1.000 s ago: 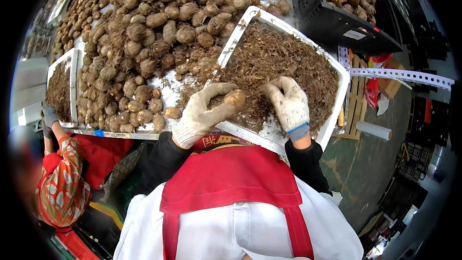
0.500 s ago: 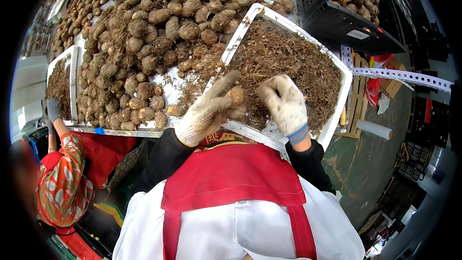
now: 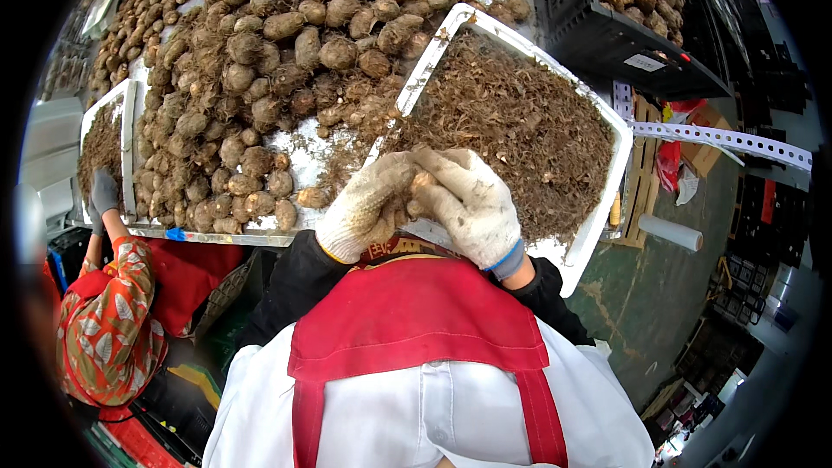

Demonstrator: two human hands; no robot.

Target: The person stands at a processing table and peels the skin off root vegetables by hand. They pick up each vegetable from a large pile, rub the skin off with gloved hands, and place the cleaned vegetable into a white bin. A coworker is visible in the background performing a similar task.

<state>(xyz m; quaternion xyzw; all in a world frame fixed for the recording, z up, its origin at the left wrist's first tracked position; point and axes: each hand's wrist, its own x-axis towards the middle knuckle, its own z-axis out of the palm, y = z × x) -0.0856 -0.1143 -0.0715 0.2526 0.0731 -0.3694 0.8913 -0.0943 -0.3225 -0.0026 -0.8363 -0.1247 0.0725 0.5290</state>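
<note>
Both my hands wear pale knitted gloves soiled with brown dirt, and they meet in front of my red apron. My left hand (image 3: 360,212) wraps around a small taro corm (image 3: 422,184), mostly hidden between the gloves. From the right my right hand (image 3: 475,211) is closed over the same taro, fingers pressed to its top. Just beyond them lies a white foam tray (image 3: 618,165) filled with shredded brown taro fibre (image 3: 520,121). A few loose taros, one a small tan taro (image 3: 313,198), rest on the table left of my hands.
A large heap of hairy taros (image 3: 260,52) covers the table to the left and far side. A black crate (image 3: 624,45) of taros stands far right. At left, a co-worker's gloved hand (image 3: 104,191) is by another foam tray (image 3: 129,147). A perforated metal strip (image 3: 728,134) juts out right.
My right hand has moved left from over the tray and closed onto the taro in my left hand. The co-worker's hand at far left has shifted slightly.
</note>
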